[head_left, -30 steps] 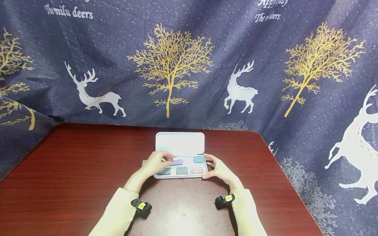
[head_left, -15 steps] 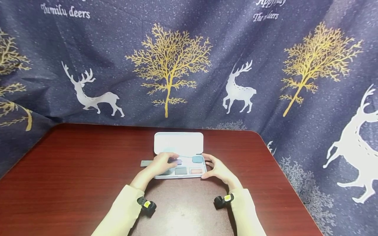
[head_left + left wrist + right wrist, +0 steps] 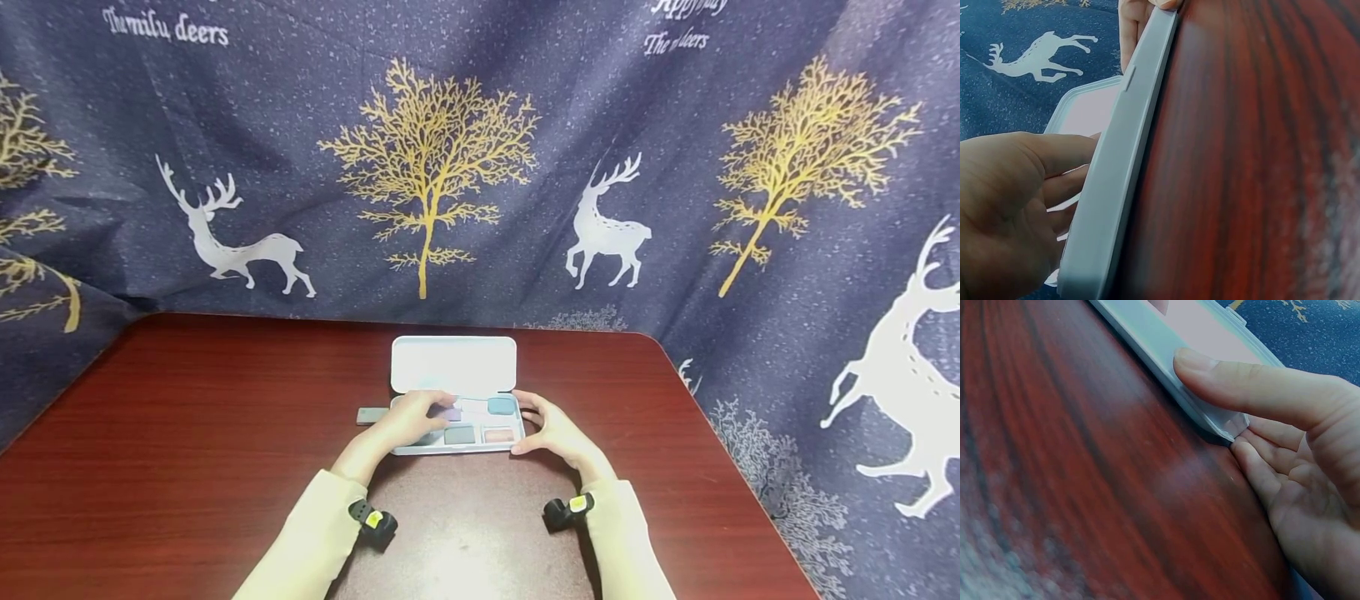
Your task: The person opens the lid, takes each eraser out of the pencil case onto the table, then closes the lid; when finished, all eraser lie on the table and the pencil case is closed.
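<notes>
On the table lies a pale blue hinged case (image 3: 468, 451), its lid (image 3: 453, 364) standing up behind. My left hand (image 3: 405, 421) reaches over the left part, thumb and fingers about a small purple block (image 3: 452, 414) in the back row. In the left wrist view the front wall hides the fingertips of that hand (image 3: 1016, 206). My right hand (image 3: 558, 429) grips the right end. The right wrist view shows its thumb (image 3: 1241, 384) along the front edge and its fingers behind the end. Other compartments hold a teal block (image 3: 501, 406), a grey-green block (image 3: 460, 435) and a pinkish block (image 3: 498, 435).
A flat grey-green strip (image 3: 371, 416) juts out at the left of the case, partly behind my left hand. The reddish-brown table (image 3: 225, 467) spreads around. A dark blue cloth (image 3: 480, 267) with deer and trees hangs behind its far edge.
My left hand has shifted right over the case with the purple block, which now lies lower in the back row. More of the grey-green strip shows. My right hand keeps its grip.
</notes>
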`<control>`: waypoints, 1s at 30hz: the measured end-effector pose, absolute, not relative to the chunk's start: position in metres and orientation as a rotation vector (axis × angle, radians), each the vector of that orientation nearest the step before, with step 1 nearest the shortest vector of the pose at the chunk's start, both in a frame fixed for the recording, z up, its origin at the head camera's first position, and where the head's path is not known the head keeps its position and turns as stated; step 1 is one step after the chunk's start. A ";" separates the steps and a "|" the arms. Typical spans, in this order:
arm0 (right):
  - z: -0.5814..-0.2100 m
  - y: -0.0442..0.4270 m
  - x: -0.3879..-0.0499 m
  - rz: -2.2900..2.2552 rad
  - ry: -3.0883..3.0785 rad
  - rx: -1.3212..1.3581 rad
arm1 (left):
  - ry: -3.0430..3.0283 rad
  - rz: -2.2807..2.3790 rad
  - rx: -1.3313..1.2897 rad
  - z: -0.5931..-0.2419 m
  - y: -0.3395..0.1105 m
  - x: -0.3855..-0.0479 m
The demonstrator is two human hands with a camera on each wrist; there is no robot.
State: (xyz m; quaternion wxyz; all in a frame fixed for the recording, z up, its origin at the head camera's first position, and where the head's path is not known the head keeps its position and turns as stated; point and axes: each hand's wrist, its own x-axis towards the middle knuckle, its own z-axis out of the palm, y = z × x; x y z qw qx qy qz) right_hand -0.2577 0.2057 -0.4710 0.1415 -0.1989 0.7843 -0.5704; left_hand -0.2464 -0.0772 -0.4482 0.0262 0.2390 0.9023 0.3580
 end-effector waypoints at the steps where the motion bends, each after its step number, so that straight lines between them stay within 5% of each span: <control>1: -0.471 0.206 -0.258 -1.649 2.262 -0.574 | 2.785 1.109 0.754 -0.448 -0.077 -0.246; 30: -0.470 0.207 -0.257 -1.642 2.244 -0.574 | 2.763 1.151 0.773 -0.448 -0.079 -0.250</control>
